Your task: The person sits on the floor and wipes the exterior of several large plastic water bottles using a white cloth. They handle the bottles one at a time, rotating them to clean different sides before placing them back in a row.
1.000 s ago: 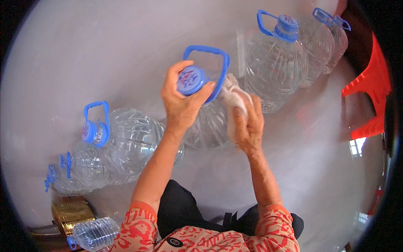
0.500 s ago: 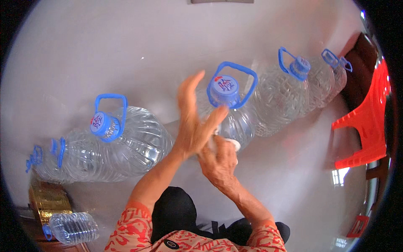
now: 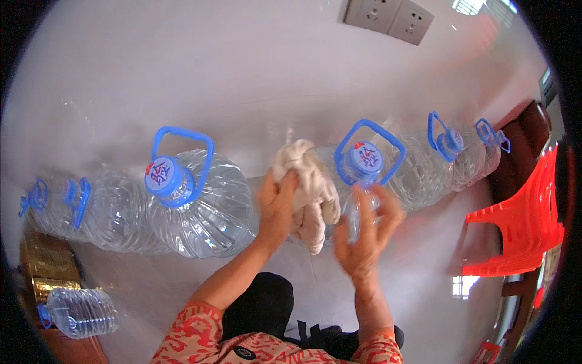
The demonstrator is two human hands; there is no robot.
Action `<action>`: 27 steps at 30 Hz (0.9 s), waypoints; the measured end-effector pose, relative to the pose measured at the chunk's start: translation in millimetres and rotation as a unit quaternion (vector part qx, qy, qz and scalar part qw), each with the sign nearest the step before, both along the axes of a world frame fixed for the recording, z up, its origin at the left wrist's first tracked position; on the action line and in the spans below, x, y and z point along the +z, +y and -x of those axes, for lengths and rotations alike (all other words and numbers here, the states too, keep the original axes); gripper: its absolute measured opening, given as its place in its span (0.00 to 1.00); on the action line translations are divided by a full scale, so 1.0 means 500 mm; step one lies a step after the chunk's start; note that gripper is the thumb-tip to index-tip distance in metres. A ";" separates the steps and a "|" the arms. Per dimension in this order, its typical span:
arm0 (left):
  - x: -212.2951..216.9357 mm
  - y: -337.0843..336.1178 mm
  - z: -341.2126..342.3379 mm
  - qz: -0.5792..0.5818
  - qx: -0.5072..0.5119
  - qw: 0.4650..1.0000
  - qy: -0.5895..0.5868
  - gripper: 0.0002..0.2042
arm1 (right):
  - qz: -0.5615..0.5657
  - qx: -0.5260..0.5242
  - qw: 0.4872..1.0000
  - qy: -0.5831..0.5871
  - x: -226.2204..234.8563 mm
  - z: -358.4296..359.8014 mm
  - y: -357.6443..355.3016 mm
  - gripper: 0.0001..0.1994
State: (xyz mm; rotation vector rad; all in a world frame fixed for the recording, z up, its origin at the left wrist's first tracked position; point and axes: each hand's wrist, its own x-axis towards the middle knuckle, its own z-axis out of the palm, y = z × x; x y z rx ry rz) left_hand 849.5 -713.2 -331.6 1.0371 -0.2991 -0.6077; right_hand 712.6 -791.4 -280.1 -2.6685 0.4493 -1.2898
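My left hand (image 3: pixel 277 207) grips a crumpled beige cloth (image 3: pixel 307 182) and presses it against the left shoulder of a large clear water jug (image 3: pixel 364 182) with a blue cap and blue handle. My right hand (image 3: pixel 365 233) is spread, fingers apart, on the front of that same jug just below its cap. Another big jug with a blue cap (image 3: pixel 193 203) stands immediately left of my left hand, against the white wall.
More clear jugs line the wall, two at the left (image 3: pixel 91 209) and two at the right (image 3: pixel 442 161). A smaller bottle (image 3: pixel 79 312) lies on a golden box at lower left. Red plastic stools (image 3: pixel 521 233) stand at the right. Wall sockets (image 3: pixel 388 18) sit above.
The cloth has passed from my right hand to my left hand, which had been on the jug's cap. My right hand is now spread on the jug. The view has tilted up.
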 end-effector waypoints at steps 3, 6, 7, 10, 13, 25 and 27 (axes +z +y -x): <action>-0.023 -0.066 -0.001 -0.130 0.269 0.904 -0.307 0.19 | 0.049 -0.062 0.997 -0.003 0.051 -0.071 -0.055 0.26; -0.044 -0.035 0.030 -0.164 0.234 0.835 -0.470 0.21 | 0.043 -0.062 0.993 0.095 0.022 -0.104 -0.096 0.22; -0.059 -0.022 0.045 -0.166 0.193 0.806 -0.534 0.21 | 0.033 -0.054 0.995 0.078 0.016 -0.103 -0.103 0.21; -0.015 -0.017 0.076 -0.199 0.131 0.810 -0.536 0.20 | 0.007 -0.046 0.998 0.030 -0.001 -0.100 -0.112 0.20; -0.011 -0.028 0.058 -0.212 0.130 0.808 -0.534 0.18 | -0.014 -0.054 0.998 -0.003 -0.019 -0.109 -0.108 0.20; -0.026 -0.198 -0.126 -0.314 0.083 0.839 -0.437 0.11 | -0.035 -0.030 0.996 -0.076 -0.033 -0.112 -0.118 0.19; -0.017 -0.189 -0.141 -0.272 -0.046 0.859 -0.431 0.11 | -0.032 -0.027 0.995 -0.088 -0.037 -0.117 -0.123 0.19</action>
